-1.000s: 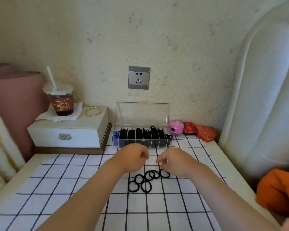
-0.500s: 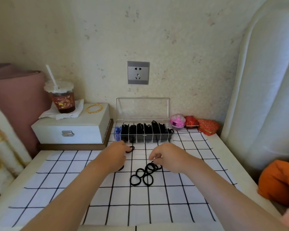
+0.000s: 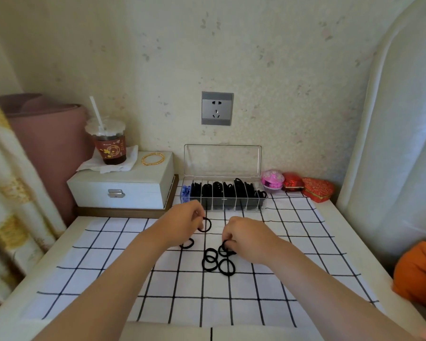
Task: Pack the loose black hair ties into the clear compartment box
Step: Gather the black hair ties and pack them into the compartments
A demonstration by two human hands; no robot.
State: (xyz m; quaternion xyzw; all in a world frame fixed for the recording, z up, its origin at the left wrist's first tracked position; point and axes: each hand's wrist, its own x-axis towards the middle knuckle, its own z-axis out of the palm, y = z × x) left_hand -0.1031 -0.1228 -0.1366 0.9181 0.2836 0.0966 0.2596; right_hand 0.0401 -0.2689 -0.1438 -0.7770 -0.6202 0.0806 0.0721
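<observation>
The clear compartment box [image 3: 223, 196] stands open at the back of the checked cloth, its lid upright and its slots full of black ties, with blue ones in the leftmost slot. My left hand [image 3: 182, 223] pinches one black hair tie [image 3: 205, 224] just in front of the box. Another tie [image 3: 187, 243] lies under that wrist. My right hand [image 3: 247, 238] pinches a tie [image 3: 225, 249] at the edge of a small pile of loose black hair ties [image 3: 218, 263] on the cloth.
A white jewellery box [image 3: 123, 188] at the left carries a drink cup [image 3: 108, 143] with a straw, a tissue and a gold bangle [image 3: 153, 158]. Pink and red trinket boxes [image 3: 295, 184] sit right of the clear box. An orange cushion [image 3: 418, 274] lies at the right edge.
My left hand has come back from the box and now holds a tie. My right hand has dropped lower onto the pile. The camera has tilted.
</observation>
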